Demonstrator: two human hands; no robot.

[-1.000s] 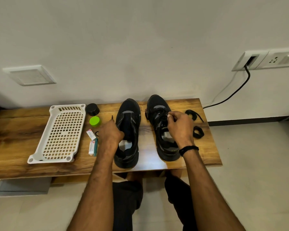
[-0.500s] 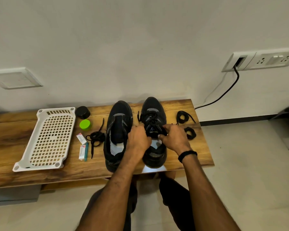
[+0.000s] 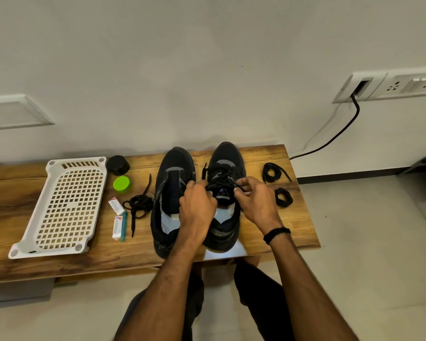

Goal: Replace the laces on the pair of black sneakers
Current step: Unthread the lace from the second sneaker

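The left hand (image 3: 197,207) hides its own fingertips at the black lace (image 3: 219,179) and covers part of the laceless black sneaker (image 3: 172,166). The brown wooden table (image 3: 280,230) runs off the left edge.

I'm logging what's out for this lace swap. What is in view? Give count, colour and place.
bench: 1, brown wood, against wall
left sneaker: 1, black, mid-bench, unlaced
right sneaker: 1, black, beside it, laced
threaded lace: 1, black, on right sneaker
loose lace: 1, black, tangled left of sneakers
coiled laces: 2, black, right of sneakers
tray: 1, white, bench left
black cap: 1, by tray's far corner
green cap: 1, nearer than black cap
packets: 2, white, right of tray
sockets: white, wall right
cable: 1, black, from sockets
wristband: 1, black, right wrist
left hand: pinches threaded lace
right hand: pinches threaded lace
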